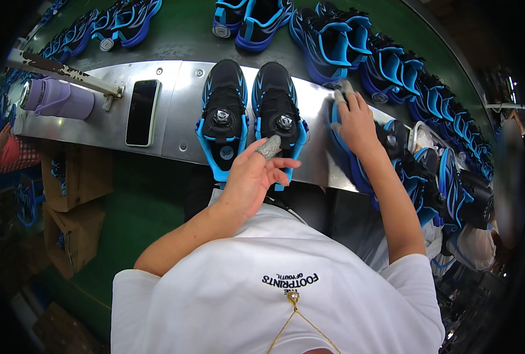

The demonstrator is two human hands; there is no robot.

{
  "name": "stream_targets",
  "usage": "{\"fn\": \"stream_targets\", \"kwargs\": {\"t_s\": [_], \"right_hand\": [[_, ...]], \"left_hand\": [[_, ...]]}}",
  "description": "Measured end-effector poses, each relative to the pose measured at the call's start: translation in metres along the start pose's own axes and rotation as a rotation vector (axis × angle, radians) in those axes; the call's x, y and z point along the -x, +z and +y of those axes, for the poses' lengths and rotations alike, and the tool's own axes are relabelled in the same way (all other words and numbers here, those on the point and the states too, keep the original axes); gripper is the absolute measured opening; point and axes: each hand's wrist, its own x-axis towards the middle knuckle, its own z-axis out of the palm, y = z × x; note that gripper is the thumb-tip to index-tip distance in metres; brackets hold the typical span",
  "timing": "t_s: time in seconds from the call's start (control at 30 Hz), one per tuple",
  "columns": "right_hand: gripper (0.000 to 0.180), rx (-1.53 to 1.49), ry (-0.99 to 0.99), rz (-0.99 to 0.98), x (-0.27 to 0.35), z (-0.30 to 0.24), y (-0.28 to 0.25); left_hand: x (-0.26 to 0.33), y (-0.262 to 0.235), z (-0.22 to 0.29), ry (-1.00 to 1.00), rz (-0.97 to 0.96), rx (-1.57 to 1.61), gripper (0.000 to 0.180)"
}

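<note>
A pair of black and blue sneakers with dial closures stands side by side before me, a left shoe (223, 88) and a right shoe (274, 85), toes pointing away. My left hand (250, 177) is at the heel opening of the right shoe, its fingers apart and a grey wrap on one finger. That finger's tip is by the tongue, just below the dial. Off to the right, my right hand (357, 124) lies over the front of another blue-soled sneaker (346, 159), fingers along it; wraps cover some fingertips. That sneaker is slightly blurred and partly hidden by the hand.
On the metal ledge (174, 112) lie a phone (142, 112) and a lilac insulated cup (64, 98), beside a worn metal bar (67, 71). Rows of similar sneakers (327, 44) stand on the green belt (186, 35) beyond. Cardboard boxes (76, 177) are at lower left.
</note>
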Motion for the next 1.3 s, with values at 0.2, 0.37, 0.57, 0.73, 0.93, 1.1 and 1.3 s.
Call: {"fn": "stream_targets", "kwargs": {"t_s": [0.2,0.37,0.57,0.73,0.93,1.1,1.3], "right_hand": [[0.052,-0.248,0.050,-0.140,-0.006,0.000,-0.054],[0.045,-1.264,-0.153,-0.127,-0.020,-0.071,-0.094],[0.040,-0.935,-0.068,0.027,-0.011,-0.096,-0.076],[0.042,-1.099,-0.100,-0.032,-0.014,-0.090,-0.078],[0.042,-0.822,-0.141,0.094,-0.013,-0.091,-0.074],[0.045,-1.050,-0.112,0.006,-0.010,-0.086,-0.079],[0.061,-1.103,0.051,-0.015,-0.004,-0.078,-0.082]], "left_hand": [[0.027,0.010,0.057,-0.257,-0.213,-0.443,0.031],[0.020,-0.011,0.085,0.611,0.078,-1.105,0.023],[-0.010,-0.026,0.091,0.615,-0.077,-1.462,0.040],[-0.007,-0.025,0.095,0.573,-0.008,-1.376,0.041],[-0.010,-0.031,0.110,0.427,-0.160,-1.354,0.038],[-0.004,-0.023,0.096,0.608,0.046,-1.561,0.042],[0.020,-0.001,0.087,0.745,-0.005,-1.459,0.034]]}}
